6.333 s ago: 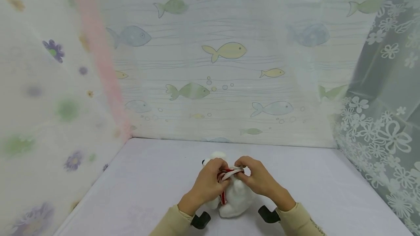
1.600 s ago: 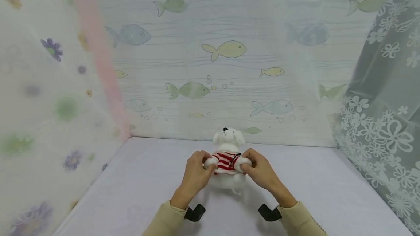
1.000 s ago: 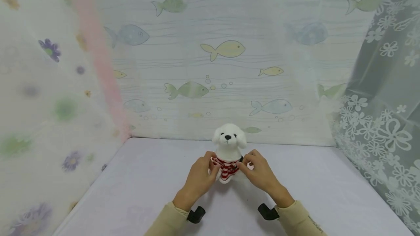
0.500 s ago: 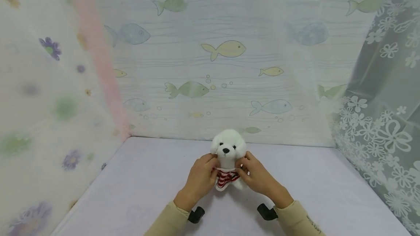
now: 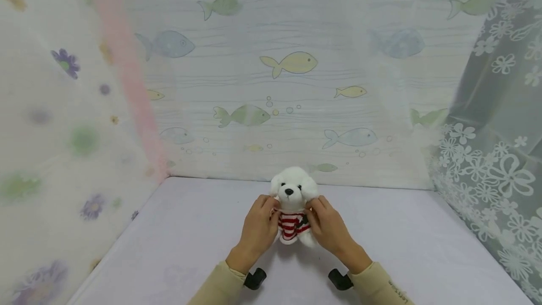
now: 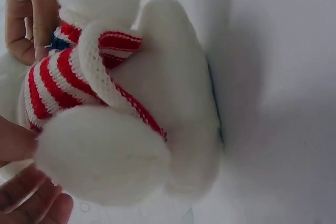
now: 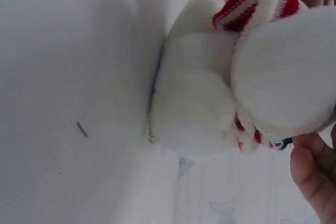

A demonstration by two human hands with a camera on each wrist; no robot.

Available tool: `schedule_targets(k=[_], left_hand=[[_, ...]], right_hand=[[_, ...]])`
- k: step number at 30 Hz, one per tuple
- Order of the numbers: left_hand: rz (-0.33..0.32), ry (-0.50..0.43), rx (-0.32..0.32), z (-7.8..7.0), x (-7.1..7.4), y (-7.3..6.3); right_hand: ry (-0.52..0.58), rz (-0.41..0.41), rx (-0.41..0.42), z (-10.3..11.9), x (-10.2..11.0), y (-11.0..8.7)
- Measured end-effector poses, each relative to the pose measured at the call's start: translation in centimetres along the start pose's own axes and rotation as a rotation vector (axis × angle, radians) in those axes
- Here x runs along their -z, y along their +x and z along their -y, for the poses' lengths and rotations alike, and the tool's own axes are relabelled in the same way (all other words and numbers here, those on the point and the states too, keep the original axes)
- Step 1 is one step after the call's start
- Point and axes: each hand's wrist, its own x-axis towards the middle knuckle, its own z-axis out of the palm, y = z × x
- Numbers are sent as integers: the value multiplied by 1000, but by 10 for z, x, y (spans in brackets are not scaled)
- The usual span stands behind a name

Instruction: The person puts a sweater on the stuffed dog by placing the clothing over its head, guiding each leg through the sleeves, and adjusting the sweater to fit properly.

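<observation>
White plush puppy [image 5: 293, 203], in a red-striped knit sweater [image 5: 290, 225], sat upright on the tabletop [image 5: 190, 244], long axis vertical, at two o'clock from the left hand [image 5: 259, 225] and ten o'clock from the right hand [image 5: 330, 226]; equally near, both gripped its sides with curled fingers.

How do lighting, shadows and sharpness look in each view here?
Head view: soft light, faint shadow on the table below the plush dog; the green blotch on the left curtain looks blurred. Left wrist view: broad, soft-edged shadow right of the dog; the striped sweater reads clearly, the white plush shows little detail. Right wrist view: soft shadow left of the dog, no strong glare.
</observation>
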Motion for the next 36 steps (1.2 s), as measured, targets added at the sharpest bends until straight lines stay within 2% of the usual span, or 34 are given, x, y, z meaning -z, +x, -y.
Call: schedule_targets(k=[4, 8, 14, 17, 23, 29, 32, 36], left_hand=[[-59, -3, -57, 2, -3, 1], [-62, 13, -94, 4, -5, 2], [-26, 28, -76, 2, -2, 3], [-22, 14, -62, 0, -2, 3], [-58, -13, -22, -3, -3, 0], [1, -59, -39, -9, -4, -2], [4, -27, -30, -9, -5, -2], [-25, 11, 15, -8, -5, -2]], right_hand=[[65, -15, 12, 1, 0, 0], [61, 2, 13, 1, 2, 2], [-61, -11, 34, 2, 4, 3], [-81, -33, 28, 1, 2, 3], [44, -75, -53, 0, -5, 2], [155, -118, -75, 2, -8, 2], [211, -111, -92, 3, -7, 1], [273, -64, -122, 5, -9, 0]])
